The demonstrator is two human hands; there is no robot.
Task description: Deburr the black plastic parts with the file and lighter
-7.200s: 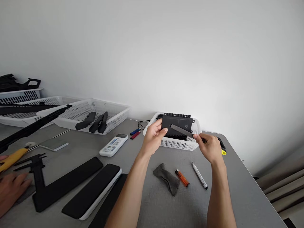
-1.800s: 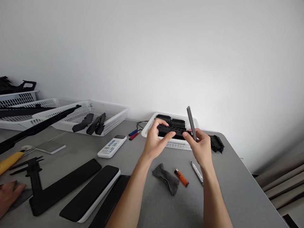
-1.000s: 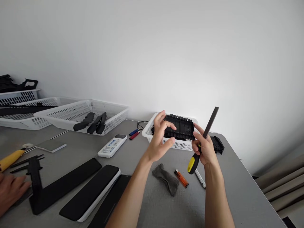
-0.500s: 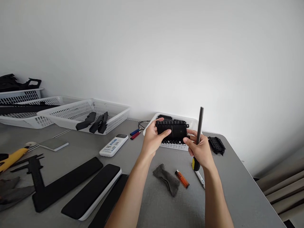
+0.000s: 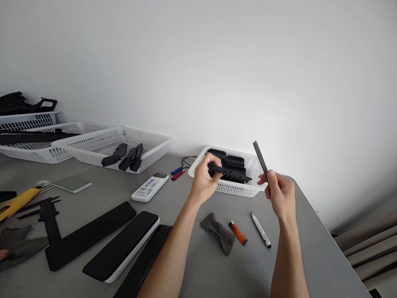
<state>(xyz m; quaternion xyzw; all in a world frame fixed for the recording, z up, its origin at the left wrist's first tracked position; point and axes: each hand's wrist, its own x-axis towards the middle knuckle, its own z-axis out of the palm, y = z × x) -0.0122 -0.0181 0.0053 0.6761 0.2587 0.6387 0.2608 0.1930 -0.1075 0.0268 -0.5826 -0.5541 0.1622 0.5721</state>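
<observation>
My left hand [image 5: 206, 176] is closed on a black plastic part [image 5: 231, 171] with a toothed edge, which is now turned almost edge-on. The part is held over a white basket [image 5: 238, 191] where several similar black parts [image 5: 235, 160] lie. My right hand [image 5: 281, 191] grips a flat file [image 5: 260, 158], its grey blade pointing up and to the left. The file's handle is hidden in the palm. The blade stands to the right of the black part, apart from it.
A grey cloth [image 5: 218, 232], an orange lighter [image 5: 238, 232] and a white marker [image 5: 260, 229] lie in front. Left are a white device [image 5: 150, 187], long black pieces [image 5: 122, 244], a caliper [image 5: 49, 219], a yellow-handled tool [image 5: 18, 203] and baskets [image 5: 149, 159]. Someone's fingertip [image 5: 3, 254] shows at the left edge.
The black part has tilted from face-on to nearly edge-on, and my right hand has let go of it. That hand moved right, with the file now leaning left.
</observation>
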